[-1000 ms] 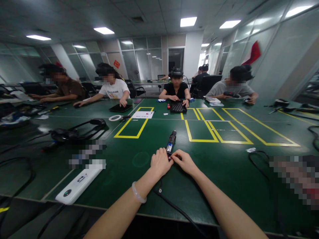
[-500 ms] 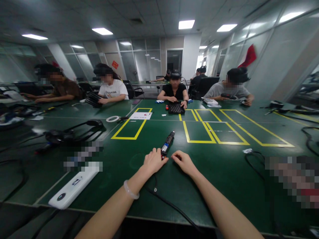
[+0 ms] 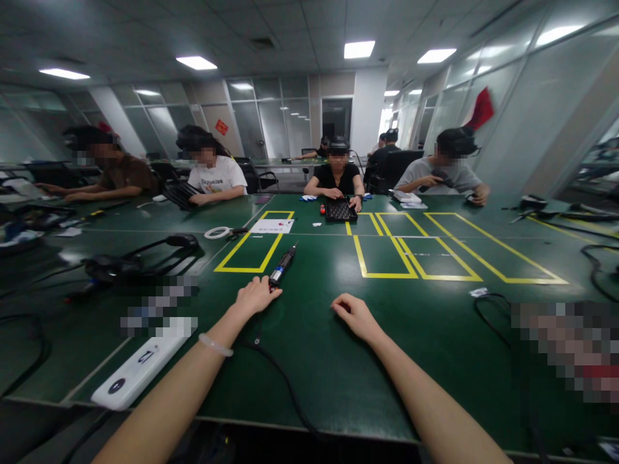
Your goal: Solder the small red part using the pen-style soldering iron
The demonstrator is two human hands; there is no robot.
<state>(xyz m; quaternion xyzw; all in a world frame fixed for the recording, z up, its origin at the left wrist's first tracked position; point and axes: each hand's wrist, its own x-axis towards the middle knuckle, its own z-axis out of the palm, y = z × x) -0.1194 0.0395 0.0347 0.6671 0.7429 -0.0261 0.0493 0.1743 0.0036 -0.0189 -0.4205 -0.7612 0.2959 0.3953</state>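
Note:
My left hand [image 3: 254, 296] is closed around the rear of a black electric screwdriver [image 3: 282, 267], whose thin bit points away from me and slightly right. A black cord [image 3: 285, 372] trails from beneath that hand toward the table's near edge. To the right, my right hand [image 3: 356, 316] rests on the green table [image 3: 309, 348], apart from the screwdriver. Its fingers curl in loosely toward the thumb, and nothing shows in them.
A long white case [image 3: 145, 364] lies left of my left arm. Beyond it are a black framed device [image 3: 140, 261] and a white cable coil [image 3: 217, 232]. Yellow tape rectangles [image 3: 387, 276] mark the table. Opposite, a person handles a black tray [image 3: 341, 210]; other people sit alongside.
My left hand has carried the screwdriver to the left, away from my right hand, and its cord has shifted along. The bit at its tip now shows. My right hand stays nearly in place.

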